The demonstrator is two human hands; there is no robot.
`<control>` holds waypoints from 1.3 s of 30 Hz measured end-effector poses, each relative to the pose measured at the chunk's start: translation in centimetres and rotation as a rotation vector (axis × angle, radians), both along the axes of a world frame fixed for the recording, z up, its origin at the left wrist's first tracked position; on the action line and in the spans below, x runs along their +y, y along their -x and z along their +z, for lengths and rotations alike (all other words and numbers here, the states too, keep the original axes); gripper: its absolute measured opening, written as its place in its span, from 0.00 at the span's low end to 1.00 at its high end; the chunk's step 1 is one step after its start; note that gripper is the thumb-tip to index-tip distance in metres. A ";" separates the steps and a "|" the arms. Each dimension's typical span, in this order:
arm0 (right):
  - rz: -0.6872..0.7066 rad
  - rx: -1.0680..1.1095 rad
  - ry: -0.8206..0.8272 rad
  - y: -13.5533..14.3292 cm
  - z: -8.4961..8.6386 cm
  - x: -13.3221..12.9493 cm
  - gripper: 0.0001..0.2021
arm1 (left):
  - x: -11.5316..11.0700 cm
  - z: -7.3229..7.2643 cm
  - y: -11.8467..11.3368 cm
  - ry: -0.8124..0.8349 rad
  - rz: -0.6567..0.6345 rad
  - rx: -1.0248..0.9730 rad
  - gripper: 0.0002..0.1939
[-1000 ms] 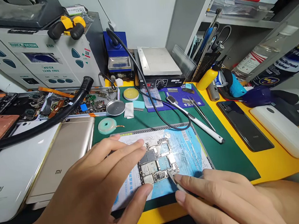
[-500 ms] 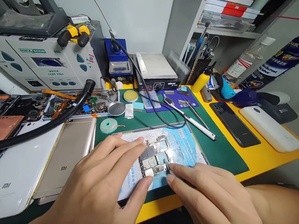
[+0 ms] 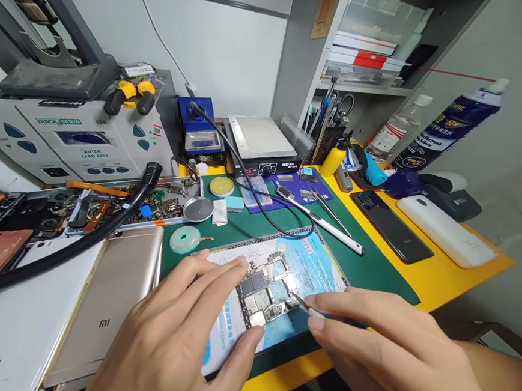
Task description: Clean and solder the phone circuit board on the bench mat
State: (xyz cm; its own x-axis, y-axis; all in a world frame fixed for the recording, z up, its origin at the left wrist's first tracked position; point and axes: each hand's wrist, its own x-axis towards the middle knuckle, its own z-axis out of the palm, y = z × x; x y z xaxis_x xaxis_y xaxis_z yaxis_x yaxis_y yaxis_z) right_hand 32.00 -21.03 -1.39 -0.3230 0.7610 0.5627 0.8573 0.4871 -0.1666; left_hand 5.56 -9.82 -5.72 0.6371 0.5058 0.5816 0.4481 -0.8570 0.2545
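A phone circuit board [image 3: 255,283] with rectangular cutouts lies on a blue and white printed sheet [image 3: 318,257]. My left hand [image 3: 176,328] rests over the sheet's left side, its fingertips at the board's upper left edge and its thumb near the lower left corner, fingers spread. Between thumb and fingers my right hand [image 3: 375,331] pinches a thin pointed tool [image 3: 302,304], whose tip is at the board's lower right edge. Most of the tool's length is hidden by the hand.
A soldering iron [image 3: 336,232] and tweezers [image 3: 330,211] lie beyond the sheet. Two phones [image 3: 392,227] are on the right. Larger devices [image 3: 109,304] lie left, under a black hose [image 3: 87,233]. A flux tin [image 3: 222,187] and solder coil [image 3: 185,239] sit behind.
The camera view has tilted up and shifted right. My right hand has moved slightly right relative to the board, taking the tool tip from the lower cutout to the right edge.
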 end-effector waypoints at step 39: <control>-0.060 -0.760 0.832 -2.0 4.0 19.4 0.13 | 0.7 -0.8 0.0 -0.089 -0.091 -0.018 0.22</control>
